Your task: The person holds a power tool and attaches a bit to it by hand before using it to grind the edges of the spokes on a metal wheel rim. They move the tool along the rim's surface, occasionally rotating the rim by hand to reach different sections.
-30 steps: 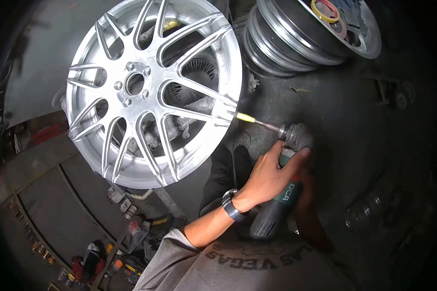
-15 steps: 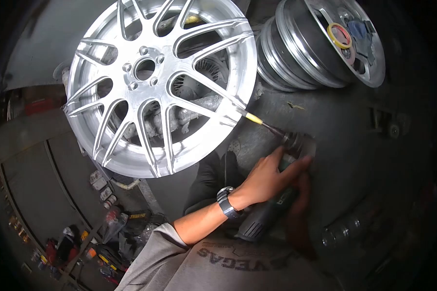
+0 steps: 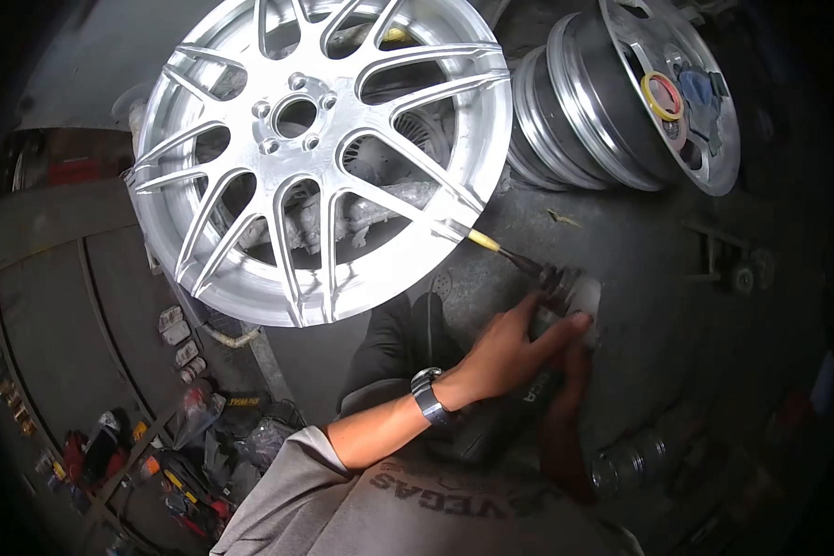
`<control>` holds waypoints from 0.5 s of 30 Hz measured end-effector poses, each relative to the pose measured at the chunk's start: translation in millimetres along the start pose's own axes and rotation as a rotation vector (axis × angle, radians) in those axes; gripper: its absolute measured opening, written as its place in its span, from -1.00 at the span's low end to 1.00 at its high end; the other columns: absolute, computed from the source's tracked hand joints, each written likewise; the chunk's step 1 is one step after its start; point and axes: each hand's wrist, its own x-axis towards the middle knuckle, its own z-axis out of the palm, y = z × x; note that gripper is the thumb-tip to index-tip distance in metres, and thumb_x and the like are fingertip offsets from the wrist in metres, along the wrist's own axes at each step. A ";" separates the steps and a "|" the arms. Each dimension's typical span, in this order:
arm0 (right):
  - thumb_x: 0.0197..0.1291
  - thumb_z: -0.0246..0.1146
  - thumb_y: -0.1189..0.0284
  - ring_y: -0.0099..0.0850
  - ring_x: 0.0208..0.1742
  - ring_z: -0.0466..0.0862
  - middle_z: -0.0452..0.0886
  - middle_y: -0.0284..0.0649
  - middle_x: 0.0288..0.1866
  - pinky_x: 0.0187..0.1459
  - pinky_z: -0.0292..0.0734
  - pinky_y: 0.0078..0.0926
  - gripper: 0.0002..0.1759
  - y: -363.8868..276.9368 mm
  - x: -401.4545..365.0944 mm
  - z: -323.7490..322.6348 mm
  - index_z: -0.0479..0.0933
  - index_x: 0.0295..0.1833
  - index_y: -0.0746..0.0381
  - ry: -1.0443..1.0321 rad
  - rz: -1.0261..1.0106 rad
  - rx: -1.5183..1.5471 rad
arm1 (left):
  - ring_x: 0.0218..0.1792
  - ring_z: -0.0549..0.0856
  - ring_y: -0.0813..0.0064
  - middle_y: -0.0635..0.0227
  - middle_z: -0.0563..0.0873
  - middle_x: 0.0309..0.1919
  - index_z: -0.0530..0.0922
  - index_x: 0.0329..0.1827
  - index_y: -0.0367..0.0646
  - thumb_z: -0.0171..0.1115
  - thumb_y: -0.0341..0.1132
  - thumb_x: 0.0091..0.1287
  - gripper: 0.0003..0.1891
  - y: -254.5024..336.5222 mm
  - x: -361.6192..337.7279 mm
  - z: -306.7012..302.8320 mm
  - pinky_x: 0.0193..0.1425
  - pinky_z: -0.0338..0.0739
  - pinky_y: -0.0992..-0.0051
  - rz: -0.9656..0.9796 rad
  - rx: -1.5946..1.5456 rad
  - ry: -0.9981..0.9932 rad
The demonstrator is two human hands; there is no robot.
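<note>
A large silver alloy wheel (image 3: 380,269) with several split spokes fills the upper middle of the head view. My left hand (image 3: 502,357), below a wristwatch, is closed around the front of a dark die grinder (image 3: 535,387). Most of my right hand (image 3: 574,366) lies in shadow behind the tool, wrapped round its far side. From the grinder's nose a slim shaft with a yellow section (image 3: 484,242) points up and left. Its narrow tip meets the wheel's outer edge near a spoke end; exact contact is hard to see.
More wheels (image 3: 612,102) are stacked at upper right, with a yellow tape roll (image 3: 661,96) and a blue-grey cloth (image 3: 700,91) on them. A small wheeled trolley (image 3: 727,264) stands at right. Tools and bags (image 3: 195,463) clutter the lower left floor.
The view has shifted, so the wheel and wheel stack sit farther right in the picture. Both hands keep hold of the die grinder, and its tip stays by the wheel's edge.
</note>
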 end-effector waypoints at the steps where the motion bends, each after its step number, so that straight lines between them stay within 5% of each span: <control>1: 0.54 0.04 0.23 -0.41 0.19 0.57 0.55 -0.18 0.20 0.13 0.50 -0.41 -0.48 1.0 0.8 -4.4 0.33 0.42 0.34 -0.036 -0.016 -0.027 | 0.02 0.71 0.31 -0.01 0.75 -0.09 0.51 0.24 -0.43 0.20 0.22 0.44 -0.26 2.9 0.0 -0.6 0.14 0.53 0.36 0.000 0.000 0.001; 7: 0.47 0.12 0.22 -0.39 0.18 0.59 0.52 -0.13 0.25 0.13 0.51 -0.39 -0.41 -5.4 10.1 -4.2 0.28 0.46 0.34 -0.095 -0.022 -0.045 | 0.09 0.71 0.22 -0.05 0.74 -0.05 0.48 0.28 -0.47 0.19 0.23 0.44 -0.22 11.3 12.0 -8.0 0.23 0.50 0.34 -0.141 -0.075 -0.142; 12: 0.43 0.18 0.24 -0.34 0.22 0.58 0.48 -0.09 0.31 0.19 0.51 -0.37 -0.35 5.8 3.3 -10.2 0.25 0.49 0.38 -0.082 -0.034 0.025 | 0.06 0.71 0.30 -0.03 0.74 -0.03 0.47 0.30 -0.47 0.19 0.22 0.44 -0.21 4.9 2.0 -3.7 0.16 0.53 0.40 0.004 -0.028 -0.002; 14: 0.40 0.22 0.30 -0.31 0.26 0.57 0.45 -0.05 0.35 0.24 0.53 -0.30 -0.26 32.5 10.1 -30.0 0.14 0.55 0.39 -0.127 -0.359 -0.682 | 0.05 0.71 0.33 -0.02 0.74 -0.04 0.47 0.30 -0.47 0.19 0.19 0.45 -0.23 16.2 4.3 -8.9 0.15 0.53 0.41 -0.040 -0.047 -0.057; 15: 0.40 0.22 0.30 -0.31 0.26 0.57 0.45 -0.05 0.35 0.24 0.53 -0.30 -0.26 28.0 9.4 -28.1 0.14 0.55 0.39 -0.121 -0.357 -0.678 | 0.04 0.72 0.36 0.00 0.75 -0.04 0.47 0.31 -0.46 0.19 0.17 0.46 -0.25 20.3 6.4 -11.5 0.14 0.54 0.43 -0.084 -0.071 -0.105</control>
